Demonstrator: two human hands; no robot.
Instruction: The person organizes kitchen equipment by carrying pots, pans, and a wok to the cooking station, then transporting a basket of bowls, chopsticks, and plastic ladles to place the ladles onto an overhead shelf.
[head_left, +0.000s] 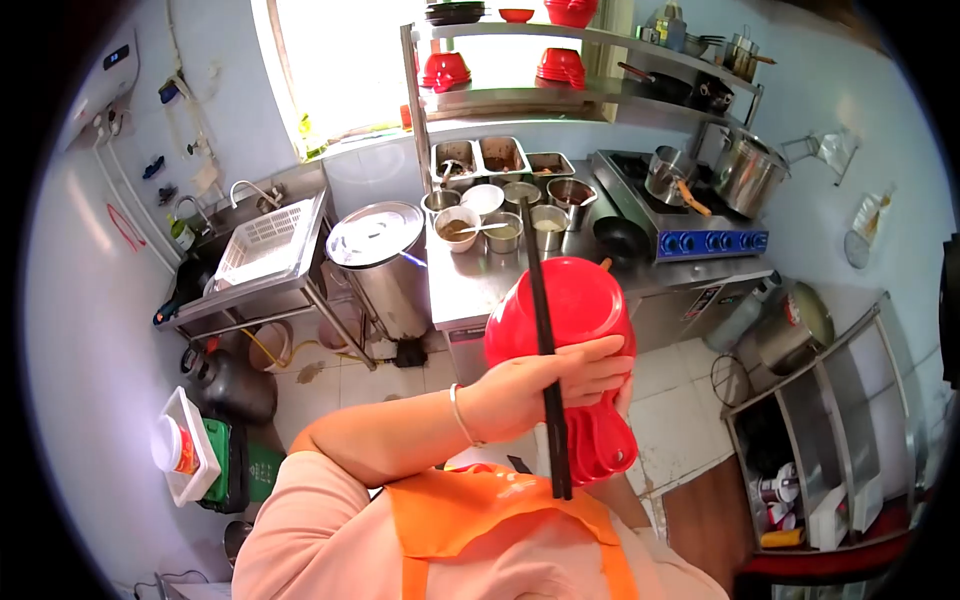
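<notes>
My left hand (535, 385), with a light bracelet on the wrist, is closed around a pair of long dark chopsticks (541, 300). Its fingers also lie across a stack of red handled bowls (575, 295). The stack is tilted up in front of my chest, a round base facing me and the nested handles (600, 440) pointing down. Of my right hand (627, 396) only a sliver shows at the right side of the stack, where it grips the bowls; the rest is hidden behind them.
Ahead, a steel counter holds seasoning pots (505, 235) and a pan (621, 240) beside a stove (710, 243) with a large pot (748, 175). A lidded steel barrel (378, 240) and a sink (235, 260) stand left. Shelves (590, 95) hold more red bowls. A low rack (830, 440) is at right.
</notes>
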